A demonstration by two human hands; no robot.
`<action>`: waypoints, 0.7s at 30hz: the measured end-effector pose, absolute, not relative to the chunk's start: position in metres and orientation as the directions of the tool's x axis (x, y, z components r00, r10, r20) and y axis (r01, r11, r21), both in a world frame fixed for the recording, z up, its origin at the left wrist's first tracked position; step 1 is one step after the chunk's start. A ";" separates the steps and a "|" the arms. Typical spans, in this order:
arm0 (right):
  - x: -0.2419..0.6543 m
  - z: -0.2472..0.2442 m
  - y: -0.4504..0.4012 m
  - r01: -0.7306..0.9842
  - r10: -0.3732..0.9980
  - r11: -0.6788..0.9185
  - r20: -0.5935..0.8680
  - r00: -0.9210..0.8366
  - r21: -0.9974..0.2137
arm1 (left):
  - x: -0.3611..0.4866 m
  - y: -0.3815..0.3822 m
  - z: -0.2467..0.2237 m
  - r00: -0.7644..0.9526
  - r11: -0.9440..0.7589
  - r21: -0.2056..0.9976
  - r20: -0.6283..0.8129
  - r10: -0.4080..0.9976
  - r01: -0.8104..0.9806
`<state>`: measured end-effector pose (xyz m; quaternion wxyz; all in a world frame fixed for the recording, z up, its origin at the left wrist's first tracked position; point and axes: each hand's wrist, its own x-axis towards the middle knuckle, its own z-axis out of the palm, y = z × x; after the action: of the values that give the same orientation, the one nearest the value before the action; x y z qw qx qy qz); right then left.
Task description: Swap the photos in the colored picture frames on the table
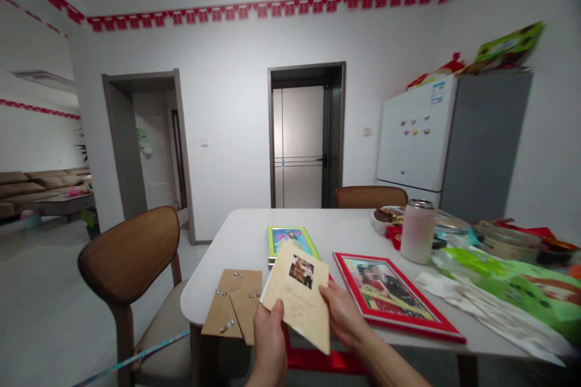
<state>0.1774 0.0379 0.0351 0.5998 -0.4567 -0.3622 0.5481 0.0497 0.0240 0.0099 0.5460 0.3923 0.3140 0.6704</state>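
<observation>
A cream-coloured card with a small picture and faint print on it is held up between my two hands over the table's front edge. My left hand grips its lower left edge, thumb on top. On the right edge, my right hand holds it, with most fingers hidden behind. Below the card shows part of a red frame. Brown backing boards with metal clips lie to the left. A green picture frame is behind the card, and a red picture frame with a photo lies to the right.
On the white table, a pink tumbler stands at the right beside food bags, a green package and white cloth or tissue. A wooden chair is at the left, another chair at the far side.
</observation>
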 end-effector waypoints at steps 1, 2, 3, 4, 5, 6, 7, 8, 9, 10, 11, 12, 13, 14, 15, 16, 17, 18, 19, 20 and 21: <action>0.188 0.037 0.040 -0.299 0.987 -0.042 -0.087 0.136 -0.953 | 0.047 0.024 0.007 -0.084 -0.206 0.886 0.189 0.979 -0.415; 0.199 0.039 0.042 -0.262 0.986 -0.076 -0.112 0.127 -0.962 | 0.044 0.024 0.005 -0.069 -0.208 0.927 0.197 0.978 -0.313; 0.209 0.041 0.044 -0.220 0.984 -0.107 -0.134 0.114 -0.970 | 0.040 0.024 0.005 -0.047 -0.214 0.960 0.209 0.977 -0.179; 0.217 0.042 0.047 -0.174 0.983 -0.131 -0.150 0.102 -0.976 | 0.036 0.022 0.005 -0.016 -0.226 0.974 0.226 0.974 -0.021; 0.223 0.042 0.049 -0.125 0.983 -0.147 -0.159 0.091 -0.981 | 0.032 0.020 0.005 0.024 -0.245 0.959 0.244 0.970 0.142; 0.226 0.041 0.052 -0.071 0.983 -0.157 -0.162 0.086 -0.985 | 0.030 0.017 0.006 0.077 -0.269 0.919 0.258 0.963 0.289; 0.228 0.039 0.054 -0.007 0.983 -0.161 -0.161 0.089 -0.987 | 0.029 0.014 0.007 0.133 -0.294 0.865 0.262 0.956 0.406; 0.228 0.038 0.056 0.061 0.983 -0.164 -0.158 0.093 -0.985 | 0.028 0.012 0.007 0.182 -0.315 0.814 0.259 0.949 0.488; 0.226 0.036 0.057 0.124 0.983 -0.164 -0.152 0.102 -0.979 | 0.028 0.009 0.008 0.219 -0.331 0.774 0.250 0.943 0.539; 0.222 0.034 0.059 0.177 0.983 -0.163 -0.145 0.111 -0.970 | 0.029 0.007 0.008 0.247 -0.343 0.749 0.242 0.938 0.567; 0.219 0.033 0.060 0.217 0.983 -0.161 -0.137 0.121 -0.963 | 0.029 0.006 0.009 0.266 -0.353 0.734 0.239 0.934 0.580; 0.216 0.033 0.061 0.241 0.983 -0.157 -0.128 0.130 -0.958 | 0.029 0.005 0.009 0.276 -0.360 0.728 0.239 0.931 0.584; 0.213 0.033 0.062 0.253 0.983 -0.151 -0.119 0.138 -0.956 | 0.028 0.005 0.010 0.279 -0.361 0.728 0.238 0.930 0.583; 0.210 0.033 0.063 0.260 0.983 -0.145 -0.110 0.146 -0.955 | 0.027 0.005 0.010 0.281 -0.362 0.731 0.237 0.930 0.579; 0.209 0.032 0.064 0.271 0.983 -0.139 -0.100 0.152 -0.953 | 0.026 0.005 0.011 0.283 -0.362 0.735 0.237 0.929 0.573; 0.208 0.032 0.065 0.282 0.983 -0.135 -0.093 0.159 -0.950 | 0.025 0.005 0.011 0.284 -0.363 0.738 0.238 0.929 0.569; 0.209 0.032 0.065 0.287 0.982 -0.135 -0.090 0.164 -0.948 | 0.024 0.005 0.012 0.287 -0.365 0.738 0.238 0.928 0.567; 0.209 0.031 0.066 0.299 0.982 -0.134 -0.086 0.167 -0.945 | 0.023 0.005 0.012 0.293 -0.370 0.735 0.239 0.926 0.568; 0.210 0.030 0.067 0.331 0.982 -0.129 -0.075 0.173 -0.935 | 0.022 0.004 0.012 0.301 -0.376 0.729 0.240 0.923 0.572; 0.211 0.029 0.067 0.400 0.982 -0.119 -0.048 0.182 -0.909 | 0.021 0.004 0.013 0.309 -0.381 0.723 0.239 0.921 0.576; 0.211 0.029 0.068 0.493 0.981 -0.104 -0.009 0.191 -0.864 | 0.020 0.004 0.013 0.316 -0.383 0.720 0.236 0.919 0.579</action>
<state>0.2111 0.0679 0.0288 0.3821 -0.6706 -0.5495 0.3199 0.0201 0.0035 0.0129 0.2644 0.7668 0.4883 0.3219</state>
